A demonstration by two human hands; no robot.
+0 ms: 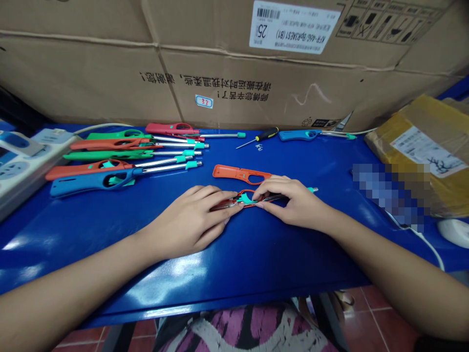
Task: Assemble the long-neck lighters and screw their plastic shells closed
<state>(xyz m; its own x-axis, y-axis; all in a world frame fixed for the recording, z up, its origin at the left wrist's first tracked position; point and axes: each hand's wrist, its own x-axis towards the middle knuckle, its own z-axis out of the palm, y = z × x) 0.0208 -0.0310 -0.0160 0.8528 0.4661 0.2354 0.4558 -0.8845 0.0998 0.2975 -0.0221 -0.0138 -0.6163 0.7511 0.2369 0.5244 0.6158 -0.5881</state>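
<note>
An opened orange utility lighter [250, 193] lies on the blue table, its inner parts showing. My left hand [194, 217] grips its handle end, fingers laid over the casing and thumb at the near side. With thumb and fingers closed, my right hand [295, 198] holds the lighter beside its green trigger [245, 198]. Past the right hand, a metal tube with a green tip [312, 189] sticks out. Just behind lies the loose orange casing half [230, 173], inner side up, its right end partly hidden by the right fingers. My fingers cover much of the lighter's inside.
Several lighters [98, 182] lie at left beside a white power strip [40, 156]. A screwdriver [267, 134], small screws [259, 147] and a blue lighter [299, 135] lie at the back. A big carton [110, 73] stands behind; a taped parcel [414, 132] stands right.
</note>
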